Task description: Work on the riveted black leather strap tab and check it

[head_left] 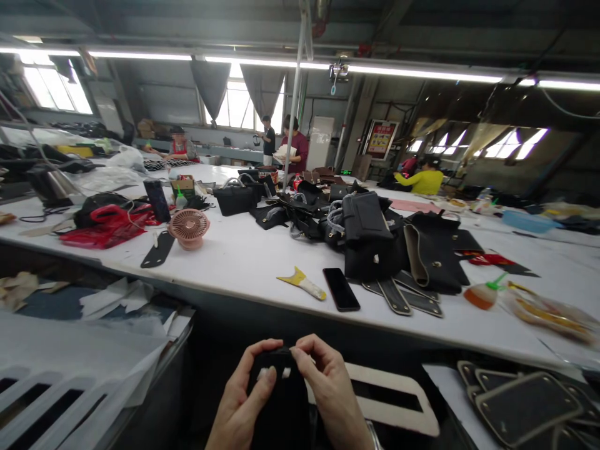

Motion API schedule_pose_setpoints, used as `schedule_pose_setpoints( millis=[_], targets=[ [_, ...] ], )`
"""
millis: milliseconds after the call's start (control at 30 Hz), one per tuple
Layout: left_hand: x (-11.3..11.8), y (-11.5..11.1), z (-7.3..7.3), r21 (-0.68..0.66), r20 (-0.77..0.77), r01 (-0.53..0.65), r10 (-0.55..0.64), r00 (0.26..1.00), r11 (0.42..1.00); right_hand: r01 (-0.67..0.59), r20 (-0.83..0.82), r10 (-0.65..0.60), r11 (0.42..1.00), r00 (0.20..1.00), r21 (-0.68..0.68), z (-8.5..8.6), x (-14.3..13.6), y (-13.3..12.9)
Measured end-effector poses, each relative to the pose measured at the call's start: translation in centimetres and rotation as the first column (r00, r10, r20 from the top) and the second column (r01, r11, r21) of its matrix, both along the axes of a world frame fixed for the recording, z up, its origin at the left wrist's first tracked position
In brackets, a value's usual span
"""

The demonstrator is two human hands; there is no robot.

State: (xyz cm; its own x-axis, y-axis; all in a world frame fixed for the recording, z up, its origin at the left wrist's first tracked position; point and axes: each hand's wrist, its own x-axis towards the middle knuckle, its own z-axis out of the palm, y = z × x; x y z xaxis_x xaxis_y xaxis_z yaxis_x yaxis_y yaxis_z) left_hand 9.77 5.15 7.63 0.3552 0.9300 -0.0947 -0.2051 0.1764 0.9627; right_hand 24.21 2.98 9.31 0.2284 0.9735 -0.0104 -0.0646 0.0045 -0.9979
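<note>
Both hands, left hand (241, 400) and right hand (328, 387), pinch a soft, light black leather piece (281, 400) by its top edge, fingers clenched on it.

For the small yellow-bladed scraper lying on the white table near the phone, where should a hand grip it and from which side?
Probably by the pale handle end of the small yellow-bladed scraper, coming from above and the near table edge. It lies flat on the long white table, handle pointing right toward the black smartphone; the wide yellow blade fans left. Open tabletop surrounds it on the near side, so fingers can pinch the narrow handle's sides.
</note>
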Motion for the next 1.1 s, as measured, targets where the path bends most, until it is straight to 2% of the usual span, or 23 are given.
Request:
schedule_pose_setpoints(
  millis=[167, 333, 500, 667, 767, 833, 867, 967, 1033, 1100],
  targets=[
    [-0.1, 0.4, -0.3, -0.024, 0.014, 0.002, -0.001, 1.0, 1.0, 0.253, 0.157, -0.258, 0.966, 0.953, 0.051, -2.5, -1.0, -1.9],
    [-0.3, 0.7, -0.3, 0.002, 0.008, -0.013, 0.013, 1.0, 1.0, 0.234, 0.262, -0.25, 0.968, 0.932, 0.091, -3.8, -2.0, -2.5],
    [-0.2, 0.5, 0.1, 0.062, -0.066, -0.032, 0.036, 0.997, 0.998, 0.311, 0.393, -0.35, 0.937, 0.85, 0.161, -4.1, -3.6, -2.2],
    [-0.2, 0.2, 0.5, 0.177, -0.131, -0.16, 0.185, 0.974, 0.971, 0.324, 0.382, -0.387, 0.92, 0.839, 0.22, -4.0, -4.5, -2.0],
    [-0.1, 0.2, 0.4, 0.205, -0.171, -0.146, 0.182, 0.968, 0.968, 0.327, 0.35, -0.38, 0.923, 0.856, 0.204, -3.8, -4.5, -1.9],
    [0.1, 0.2, 0.1, 0.148, -0.104, -0.173, 0.19, 0.976, 0.974, 0.328, 0.333, -0.368, 0.929, 0.868, 0.171, -3.8, -4.4, -1.8],
    [0.1, 0.2, -0.2, 0.093, -0.029, -0.224, 0.228, 0.973, 0.97, 0.322, 0.318, -0.354, 0.935, 0.88, 0.149, -3.9, -4.4, -1.8],
    [0.1, 0.0, -1.6, -0.191, 0.182, -0.402, 0.435, 0.882, 0.896, 0.28, 0.259, -0.296, 0.955, 0.919, 0.101, -4.4, -4.0, -1.6],
    [-0.2, -0.2, -2.6, -0.341, 0.185, -0.412, 0.491, 0.851, 0.845, 0.239, 0.238, -0.251, 0.968, 0.938, 0.08, -4.8, -3.8, -1.4],
    [-0.5, -0.5, -3.3, -0.362, 0.139, -0.42, 0.494, 0.859, 0.832, 0.193, 0.22, -0.202, 0.979, 0.954, 0.059, -5.1, -3.6, -1.0]
  ],
)
